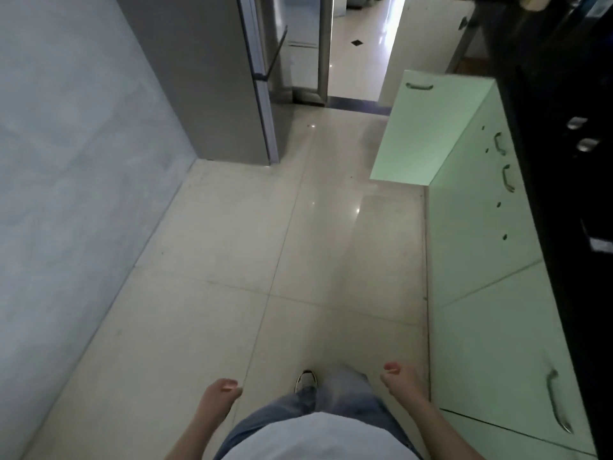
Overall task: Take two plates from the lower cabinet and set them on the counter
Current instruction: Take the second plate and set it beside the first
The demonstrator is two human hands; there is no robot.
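Plates out of sight; cannot tell where, with most doors of the pale green lower cabinet shut. Running along the right side, flat fronts facing the floor. At the far end, one green cabinet door swung out across the aisle, with a small curved metal handle near its top edge. Nothing of the inside showing from here. Further short metal handles on the shut fronts, and a long metal bar handle on the nearest door. Above, the dark glossy counter, mostly in shadow, with two round silvery objects on it, too dim to identify.

Right hand hanging just beside the nearest cabinet front, not touching it; fingers loosely curled, holding nothing. Left hand well apart from the cabinet, over the floor; fingers likewise loosely curled and empty. Between the bare forearms, a white shirt, blue jeans and the toe of one dark shoe with a white cap.

Underfoot, large beige glossy floor tiles. On the left, a plain blue-grey wall, then a tall grey refrigerator standing against it. Beyond, a doorway onto a brighter tiled room.
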